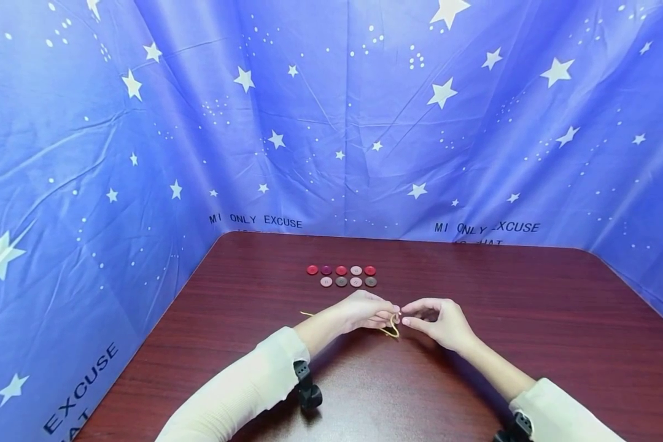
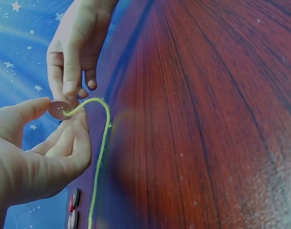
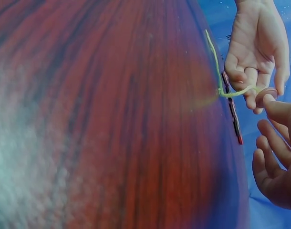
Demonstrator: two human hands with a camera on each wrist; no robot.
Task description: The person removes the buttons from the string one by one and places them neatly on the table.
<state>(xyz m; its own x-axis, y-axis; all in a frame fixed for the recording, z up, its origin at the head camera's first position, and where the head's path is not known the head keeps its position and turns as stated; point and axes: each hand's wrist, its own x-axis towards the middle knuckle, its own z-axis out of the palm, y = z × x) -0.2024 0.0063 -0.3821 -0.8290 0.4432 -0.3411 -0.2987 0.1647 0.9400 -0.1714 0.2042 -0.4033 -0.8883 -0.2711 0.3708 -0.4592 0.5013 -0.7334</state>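
Observation:
My left hand (image 1: 364, 310) is raised over the table, palm turned inward. In the left wrist view it pinches a brownish button (image 2: 57, 109) by the edge between thumb and fingers. A yellow cord (image 2: 106, 133) comes out of the button's holes, bends over the fingers and trails downward. My right hand (image 1: 444, 322) is close by on the right, thumb and forefinger a little apart at the button's other face. In the right wrist view its thumb tip overlaps the button (image 3: 265, 97); whether it touches cannot be told. The cord's far end is hidden there.
On the dark red wooden table (image 1: 243, 288) beyond the hands lie two rows of buttons (image 1: 341, 282), red, purple, pink and grey-brown. A blue star-printed cloth (image 1: 342, 123) hangs behind and beside the table. Each wrist wears a black camera mount (image 1: 309, 393).

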